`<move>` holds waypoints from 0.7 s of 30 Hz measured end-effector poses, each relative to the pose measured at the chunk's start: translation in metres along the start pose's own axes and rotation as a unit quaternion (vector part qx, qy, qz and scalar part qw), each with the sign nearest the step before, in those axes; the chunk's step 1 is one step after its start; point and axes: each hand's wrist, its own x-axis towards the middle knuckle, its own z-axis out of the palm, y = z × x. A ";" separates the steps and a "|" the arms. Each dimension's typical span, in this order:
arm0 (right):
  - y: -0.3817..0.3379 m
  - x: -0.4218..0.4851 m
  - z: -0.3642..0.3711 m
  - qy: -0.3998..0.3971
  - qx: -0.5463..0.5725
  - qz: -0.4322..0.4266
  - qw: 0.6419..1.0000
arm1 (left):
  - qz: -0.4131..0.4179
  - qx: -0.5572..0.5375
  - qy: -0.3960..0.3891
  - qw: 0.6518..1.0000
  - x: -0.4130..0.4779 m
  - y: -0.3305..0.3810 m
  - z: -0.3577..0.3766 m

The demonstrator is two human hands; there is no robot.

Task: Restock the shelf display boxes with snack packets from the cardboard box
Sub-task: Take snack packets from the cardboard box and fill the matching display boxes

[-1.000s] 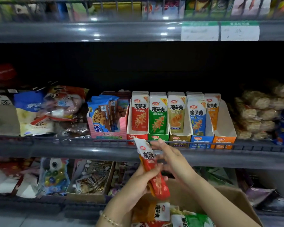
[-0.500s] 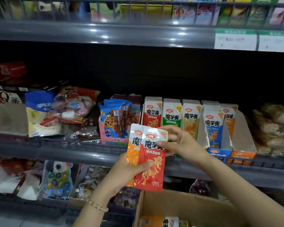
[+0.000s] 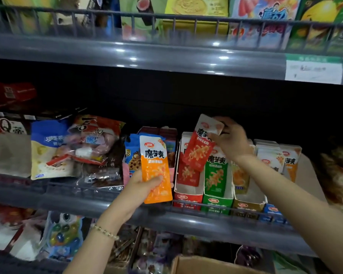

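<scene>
My left hand (image 3: 145,186) grips an orange snack packet (image 3: 156,171) upright in front of the middle shelf. My right hand (image 3: 231,139) pinches the top of a red snack packet (image 3: 199,149), tilted, its lower end dipping into the red display box (image 3: 187,198). To the right of that box stand a green display box (image 3: 216,203), a tan one (image 3: 247,206), and a blue one (image 3: 272,211), each holding upright packets. The cardboard box (image 3: 202,265) shows only its rim at the bottom edge.
A wire rail (image 3: 107,191) runs along the front of the middle shelf. Bagged snacks (image 3: 53,149) and a cookie box (image 3: 134,157) lie to the left of the display boxes. The upper shelf (image 3: 166,54) overhangs close above. More goods fill the lower shelf (image 3: 63,236).
The two packets, held together in front of the shelf, have separated. My right hand carried the red one up and right into the red box; my left hand keeps the orange one.
</scene>
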 end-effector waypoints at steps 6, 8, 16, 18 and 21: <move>0.023 0.007 0.028 -0.074 -0.180 -0.070 0.978 | 0.019 0.011 -0.001 1.000 0.004 0.000 0.003; 0.025 0.008 0.031 -0.088 -0.248 -0.091 0.961 | 0.023 0.020 -0.001 1.000 0.002 0.000 0.005; 0.028 0.004 0.028 -0.083 -0.310 -0.109 0.941 | 0.032 0.075 -0.019 0.996 -0.007 0.000 0.020; 0.017 -0.005 0.014 -0.072 -0.182 -0.071 0.978 | 0.042 0.097 -0.023 0.994 -0.010 0.003 0.027; -0.008 -0.023 -0.021 -0.125 0.042 0.009 0.991 | 0.070 0.114 -0.041 0.990 -0.013 0.012 0.045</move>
